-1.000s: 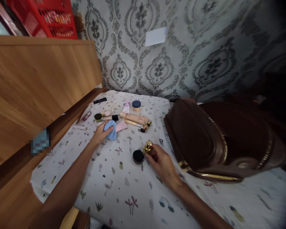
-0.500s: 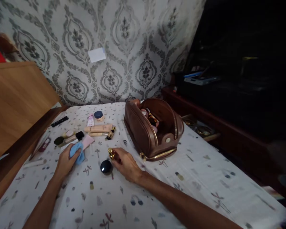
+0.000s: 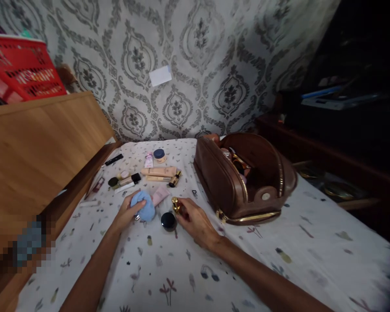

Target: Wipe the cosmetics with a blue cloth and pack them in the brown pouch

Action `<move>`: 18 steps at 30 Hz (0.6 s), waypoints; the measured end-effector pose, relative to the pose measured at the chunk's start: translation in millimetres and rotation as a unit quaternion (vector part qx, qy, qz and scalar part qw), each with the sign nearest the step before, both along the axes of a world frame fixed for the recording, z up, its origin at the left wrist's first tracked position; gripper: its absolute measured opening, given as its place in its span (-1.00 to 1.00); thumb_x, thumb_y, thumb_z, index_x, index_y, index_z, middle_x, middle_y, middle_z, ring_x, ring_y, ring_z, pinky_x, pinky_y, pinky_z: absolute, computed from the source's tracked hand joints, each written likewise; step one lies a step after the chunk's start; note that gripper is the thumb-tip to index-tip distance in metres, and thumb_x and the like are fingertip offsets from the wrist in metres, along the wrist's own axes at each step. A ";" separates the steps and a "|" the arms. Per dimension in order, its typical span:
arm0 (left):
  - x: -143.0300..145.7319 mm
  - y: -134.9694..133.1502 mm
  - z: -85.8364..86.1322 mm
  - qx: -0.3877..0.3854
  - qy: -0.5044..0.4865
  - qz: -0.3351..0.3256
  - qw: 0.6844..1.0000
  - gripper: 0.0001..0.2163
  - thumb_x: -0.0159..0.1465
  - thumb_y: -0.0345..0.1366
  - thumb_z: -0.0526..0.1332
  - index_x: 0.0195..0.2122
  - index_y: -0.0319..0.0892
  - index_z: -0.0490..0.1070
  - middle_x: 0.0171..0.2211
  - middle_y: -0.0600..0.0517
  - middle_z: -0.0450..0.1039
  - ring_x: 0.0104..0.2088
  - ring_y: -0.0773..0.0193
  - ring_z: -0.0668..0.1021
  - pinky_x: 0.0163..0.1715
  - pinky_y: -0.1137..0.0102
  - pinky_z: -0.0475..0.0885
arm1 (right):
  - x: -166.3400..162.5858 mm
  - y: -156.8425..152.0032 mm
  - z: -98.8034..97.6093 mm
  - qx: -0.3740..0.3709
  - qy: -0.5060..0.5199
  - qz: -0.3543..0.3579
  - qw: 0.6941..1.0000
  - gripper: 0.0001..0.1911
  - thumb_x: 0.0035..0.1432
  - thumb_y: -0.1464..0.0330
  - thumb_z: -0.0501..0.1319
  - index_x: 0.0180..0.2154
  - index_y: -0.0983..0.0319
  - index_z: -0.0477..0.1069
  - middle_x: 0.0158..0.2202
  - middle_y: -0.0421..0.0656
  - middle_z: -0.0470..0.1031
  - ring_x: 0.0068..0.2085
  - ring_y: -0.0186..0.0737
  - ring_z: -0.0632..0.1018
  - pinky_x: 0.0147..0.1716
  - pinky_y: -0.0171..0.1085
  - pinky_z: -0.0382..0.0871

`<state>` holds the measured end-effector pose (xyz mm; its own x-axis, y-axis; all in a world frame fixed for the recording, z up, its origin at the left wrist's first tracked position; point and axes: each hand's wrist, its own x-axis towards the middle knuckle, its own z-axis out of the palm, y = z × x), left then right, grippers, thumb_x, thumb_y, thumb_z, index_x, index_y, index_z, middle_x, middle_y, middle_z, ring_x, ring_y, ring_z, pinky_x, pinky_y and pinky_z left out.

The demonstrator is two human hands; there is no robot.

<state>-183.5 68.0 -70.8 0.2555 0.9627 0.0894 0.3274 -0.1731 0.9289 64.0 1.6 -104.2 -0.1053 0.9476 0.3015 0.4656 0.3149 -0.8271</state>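
Observation:
My left hand [image 3: 130, 212] is closed around a bunched light-blue cloth [image 3: 143, 204]; a small silvery tip shows below it. Just behind the cloth lies a pale pink tube [image 3: 160, 195]. My right hand [image 3: 196, 221] grips a small gold-capped bottle [image 3: 175, 204], its lower part hidden by the fingers. Between the hands, nearer the right one, rests a round, shiny black compact [image 3: 168, 221]. To the right stands a brown cosmetic bag [image 3: 217, 182], unzipped, with makeup items visible inside.
Farther back on the patterned sheet [image 3: 182, 277] lie a beige tube [image 3: 159, 171], a blue-lidded jar [image 3: 159, 155], a small gold-and-black bottle [image 3: 175, 178] and a black stick [image 3: 114, 159]. A wooden panel [image 3: 52, 130] bounds the left, with a red basket [image 3: 26, 69] above. An open drawer [image 3: 338, 199] is at right.
The view has swung left, bringing the red basket into sight. My left hand has moved with the cloth toward the compact. My right hand keeps its place beside the compact.

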 end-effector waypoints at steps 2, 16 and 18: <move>4.4 -1.5 -0.8 0.008 0.006 -0.002 1.000 -0.61 0.17 0.05 0.29 -0.23 -0.21 0.47 -0.34 -0.02 0.50 -0.34 0.18 0.53 -0.36 0.37 0.45 | 0.4 0.1 -1.0 0.005 0.002 0.003 1.000 -0.58 0.10 0.52 0.19 0.03 0.22 0.40 -0.15 -0.11 0.49 -0.34 -0.27 0.47 -0.27 -0.25 0.43; 45.9 24.9 -10.5 0.106 0.079 -0.032 0.991 -0.76 0.30 -0.09 0.19 -0.32 -0.17 0.37 -0.45 0.07 0.41 -0.43 0.25 0.47 -0.44 0.42 0.37 | 1.9 2.7 -2.0 0.012 -0.003 -0.008 1.000 -0.61 0.12 0.41 0.16 0.01 0.25 0.44 -0.20 -0.09 0.50 -0.42 -0.25 0.47 -0.37 -0.25 0.45; 43.9 37.1 -9.2 0.128 0.095 -0.021 0.987 -0.76 0.32 -0.09 0.17 -0.28 -0.18 0.39 -0.40 0.04 0.45 -0.39 0.23 0.50 -0.39 0.39 0.41 | 2.9 3.1 -2.4 0.016 0.002 -0.010 1.000 -0.62 0.12 0.38 0.15 0.00 0.25 0.44 -0.22 -0.08 0.50 -0.43 -0.24 0.47 -0.41 -0.25 0.44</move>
